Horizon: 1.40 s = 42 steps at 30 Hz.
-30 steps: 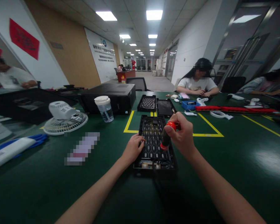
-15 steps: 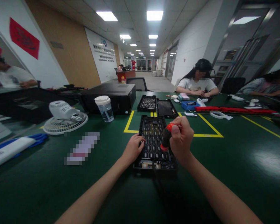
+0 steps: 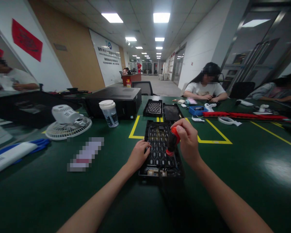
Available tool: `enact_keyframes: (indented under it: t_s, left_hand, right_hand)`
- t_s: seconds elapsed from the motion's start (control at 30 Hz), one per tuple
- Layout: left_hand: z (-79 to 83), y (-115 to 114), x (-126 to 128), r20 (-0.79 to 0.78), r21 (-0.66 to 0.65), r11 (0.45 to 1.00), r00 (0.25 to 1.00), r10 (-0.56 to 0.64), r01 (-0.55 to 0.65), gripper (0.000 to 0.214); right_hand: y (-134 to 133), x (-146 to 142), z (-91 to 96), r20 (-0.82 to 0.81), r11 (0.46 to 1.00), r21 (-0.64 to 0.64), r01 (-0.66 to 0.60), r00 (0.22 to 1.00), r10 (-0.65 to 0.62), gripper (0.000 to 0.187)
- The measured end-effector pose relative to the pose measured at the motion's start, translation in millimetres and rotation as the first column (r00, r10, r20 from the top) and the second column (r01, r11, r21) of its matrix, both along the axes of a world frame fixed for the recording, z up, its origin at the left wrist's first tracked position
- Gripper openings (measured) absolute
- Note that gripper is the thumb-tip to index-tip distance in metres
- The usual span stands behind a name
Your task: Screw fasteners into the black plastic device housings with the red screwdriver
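A black open device housing (image 3: 160, 147) with a patterned inside lies on the green table (image 3: 38, 194) in front of me. My left hand (image 3: 138, 156) rests on its left edge, fingers curled against it. My right hand (image 3: 188, 140) is closed round a screwdriver (image 3: 171, 140) with a black and red handle, held upright, its tip down over the right side of the housing. The tip itself is hidden by the handle and hand.
Two more black housings (image 3: 153, 107) lie further back inside a yellow floor-tape square. A cup (image 3: 109, 113), small white fan (image 3: 68, 122) and black box (image 3: 116, 102) stand at left. A blue tray (image 3: 197, 110) and red strip (image 3: 242, 114) lie right. Other people sit around the table.
My right hand has turned around the screwdriver handle, the grip shifting while the tool stays over the same spot. My left hand has stayed put.
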<state>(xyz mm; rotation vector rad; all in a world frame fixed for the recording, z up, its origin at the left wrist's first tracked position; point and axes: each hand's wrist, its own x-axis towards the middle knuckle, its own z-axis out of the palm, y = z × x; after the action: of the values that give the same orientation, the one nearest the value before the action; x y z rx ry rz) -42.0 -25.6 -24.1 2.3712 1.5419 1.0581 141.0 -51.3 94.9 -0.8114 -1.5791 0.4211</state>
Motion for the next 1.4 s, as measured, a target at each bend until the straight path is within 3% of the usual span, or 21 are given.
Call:
enact_keyframes:
  t_s: [0.1,0.17,0.3,0.43,0.53,0.63,0.7,1.4]
  left_hand:
    - [0.4,0,0,-0.004,-0.007,1.000,1.000,-0.004,0.003,0.019]
    - [1.4,-1,0,-0.005,-0.009,1.000,1.000,-0.006,0.006,0.020]
    - [3.9,-2,2,0.001,-0.013,1.000,1.000,-0.010,0.010,0.019]
    - [4.6,-2,3,0.007,-0.020,1.000,1.000,-0.007,0.007,0.020]
    - [4.0,-1,3,-0.001,-0.019,1.000,1.000,-0.005,0.005,0.019]
    - [3.2,-1,3,-0.008,-0.002,1.000,1.000,-0.006,0.006,0.019]
    - [2.8,-1,3,-0.009,0.005,1.000,1.000,0.001,-0.001,0.020]
    - [2.0,-1,3,-0.023,0.000,1.000,1.000,-0.005,0.005,0.019]
  right_hand:
    - [4,6,6.0,0.035,0.989,-0.064,-0.131,0.990,0.133,0.023]
    - [8,11,9.4,0.013,0.955,-0.159,-0.252,0.966,0.257,0.023]
    - [13,18,12.6,-0.090,0.806,-0.335,-0.489,0.868,0.489,0.023]
    - [15,17,8.9,-0.255,0.681,-0.330,-0.654,0.756,0.602,0.017]
    - [14,13,4.7,-0.382,0.548,-0.315,-0.775,0.632,0.674,0.015]
    - [13,10,2.5,-0.461,0.431,-0.323,-0.843,0.537,0.706,0.015]
    - [13,11,2.3,-0.468,0.385,-0.327,-0.863,0.502,0.728,0.016]
    - [18,27,5.8,-0.326,0.424,-0.325,-0.845,0.521,0.789,0.019]
